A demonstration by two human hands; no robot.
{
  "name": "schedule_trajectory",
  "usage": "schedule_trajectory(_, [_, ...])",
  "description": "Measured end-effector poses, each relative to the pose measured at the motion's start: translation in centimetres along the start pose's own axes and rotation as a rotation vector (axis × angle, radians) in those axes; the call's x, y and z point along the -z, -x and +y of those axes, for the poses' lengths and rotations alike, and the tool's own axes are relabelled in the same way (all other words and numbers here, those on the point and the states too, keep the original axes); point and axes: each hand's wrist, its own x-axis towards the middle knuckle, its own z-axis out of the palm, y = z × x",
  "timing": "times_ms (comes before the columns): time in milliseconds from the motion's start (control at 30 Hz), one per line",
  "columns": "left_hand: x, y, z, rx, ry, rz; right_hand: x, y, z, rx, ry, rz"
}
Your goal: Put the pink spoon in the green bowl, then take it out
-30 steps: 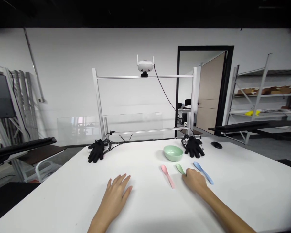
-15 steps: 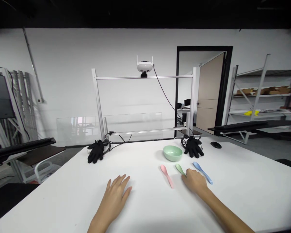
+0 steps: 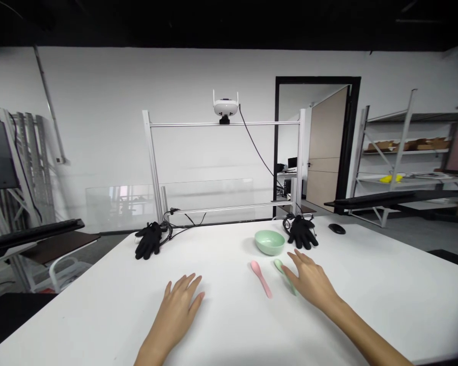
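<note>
Left hand (image 3: 177,310) lay flat near the tabletop's (image 3: 385,305) front edge, fingers apart, holding nothing. Right hand (image 3: 309,282) had shifted and lifted its fingers, spread and unclamped, over the handle of the green spoon (image 3: 279,266), its edge at or just above the spoon; contact unclear. The blue spoon, lying right of the green earlier, no longer showed; possibly under the palm, cannot tell. Pink spoon (image 3: 261,278) lay between the hands, unmoved. Beyond, mid-table: a pale green bowl (image 3: 269,242). Far edge: two black gloves (image 3: 148,240) (image 3: 301,232), well apart, and a mouse (image 3: 336,229) off to the right.
</note>
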Motion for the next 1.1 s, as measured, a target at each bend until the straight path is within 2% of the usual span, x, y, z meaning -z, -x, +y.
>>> schedule_trajectory(333, [0.2,0.2,0.2,0.006,-0.009,-0.013,-1.3,1.6,0.5,0.031,-0.053,0.036])
schedule_trajectory(733, [0.2,0.2,0.4,-0.001,0.001,0.008,-1.1,1.6,0.4,0.015,-0.066,0.014])
schedule_trajectory(933, [0.2,0.3,0.4,0.0,0.013,0.014,-1.4,1.2,0.0,0.035,-0.065,0.035])
schedule_trajectory(1100, [0.3,0.4,0.4,0.007,0.027,0.001,-0.9,0.0,-1.3,0.053,-0.072,0.039])
